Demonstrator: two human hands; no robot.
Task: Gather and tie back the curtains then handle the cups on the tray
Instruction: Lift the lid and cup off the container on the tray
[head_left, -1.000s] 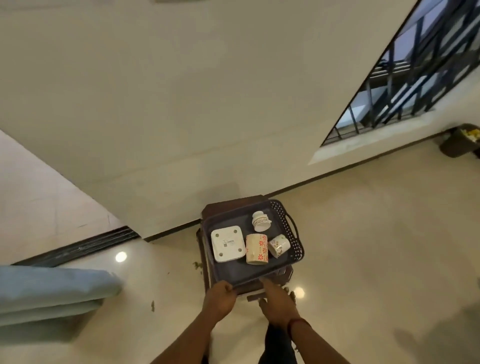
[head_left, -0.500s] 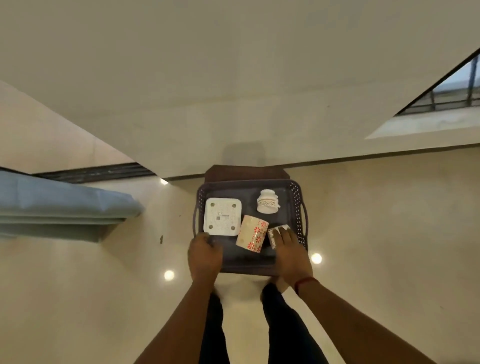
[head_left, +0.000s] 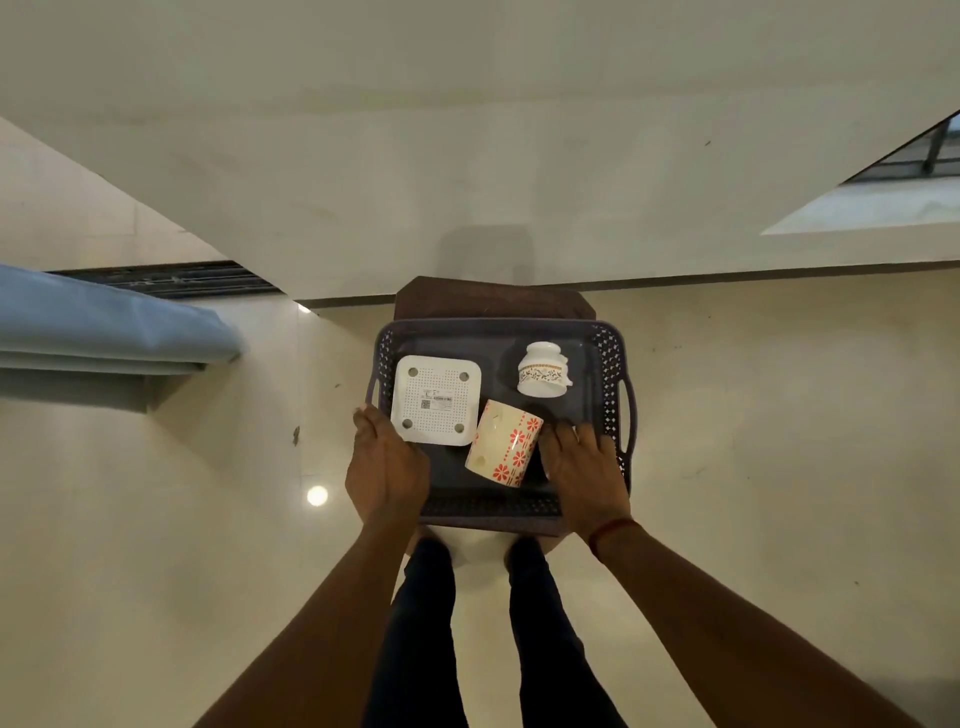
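- Steadying looks like the left hand's (head_left: 387, 467) job: its fingers are straight and together, laid flat on the near-left corner of the tray (head_left: 493, 328), probably so it doesn't slide.
- Right hand (head_left: 584, 473) is spread over the tray's near-right part, just beside the flowered mug (head_left: 506, 449); can't tell if there's anything under the palm.
- That mug's tipped on its side, so I'd guess it needs righting. White cup (head_left: 543, 370) sits upside down further back.
- Tray's on a brown surface (head_left: 493, 299); blue curtain (head_left: 104, 332) is bunched up well off to the left.
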